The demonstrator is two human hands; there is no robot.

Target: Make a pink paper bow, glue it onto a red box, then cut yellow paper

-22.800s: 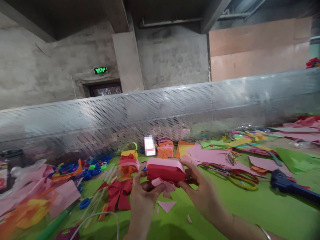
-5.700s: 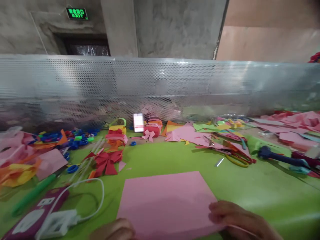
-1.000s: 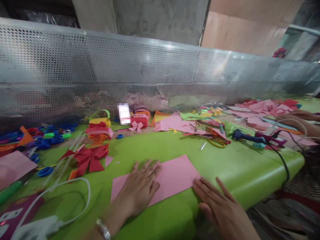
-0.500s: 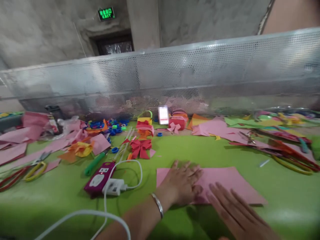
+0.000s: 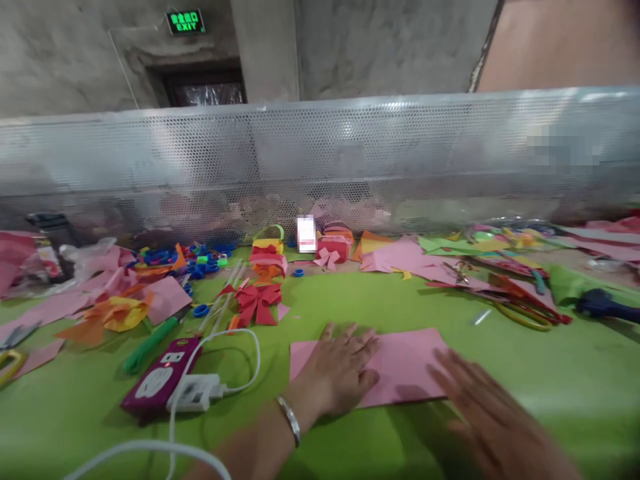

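Pink paper [image 5: 407, 363] lies beneath the left hand [image 5: 337, 373], fingers splayed (right hand [image 5: 487, 407] straight-fingered at its right edge).

Pressing the left hand [image 5: 337, 370], spread, on pink paper [image 5: 405, 363] laid on the green table [image 5: 575, 400]; wearing a bangle [image 5: 290, 421] on the same arm. Holding the right hand [image 5: 490, 400] straight-fingered at the paper's right end, too blurred to say whether touching. Having on the left a purple power strip [image 5: 157, 383], a white plug [image 5: 197, 392] against it, a looped cable [image 5: 257, 357], and farther off a green handle [image 5: 150, 345] and red bow [image 5: 259, 301]. Having on the right scissors [image 5: 525, 319] and a blue tool [image 5: 607, 305]. Facing a red box [image 5: 344, 250] with a pink bow [image 5: 327, 259], then a mesh screen [image 5: 300, 147], then an exit sign [image 5: 185, 21].
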